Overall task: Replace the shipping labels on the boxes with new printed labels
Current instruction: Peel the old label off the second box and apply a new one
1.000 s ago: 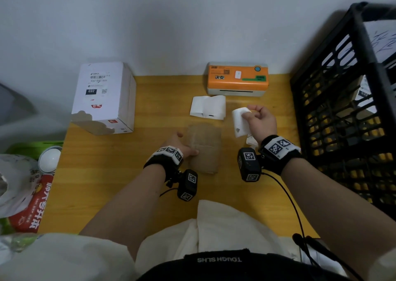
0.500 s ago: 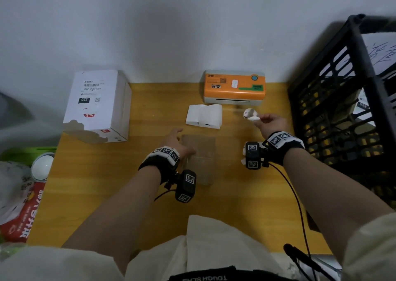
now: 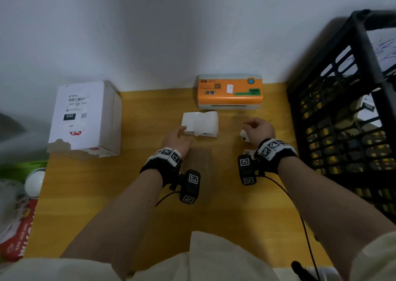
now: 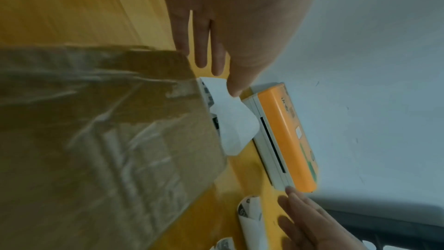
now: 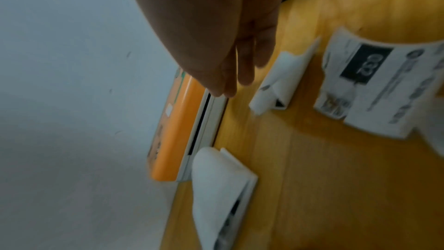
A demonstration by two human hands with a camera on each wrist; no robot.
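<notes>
Reaching forward with straight fingers, the left hand touches the near corner of the curled fresh label, not yet gripping it. Just behind that label sits the orange printer, its slot empty. The right hand hangs relaxed with nothing in it, a crumpled old label lying on the tabletop just beside it. Between the wrists lies the brown taped box, apparently bare of any label. The step in hand looks like fetching the new print; next calls for pinching it, peeling its backing, and pressing it flat on the box.
</notes>
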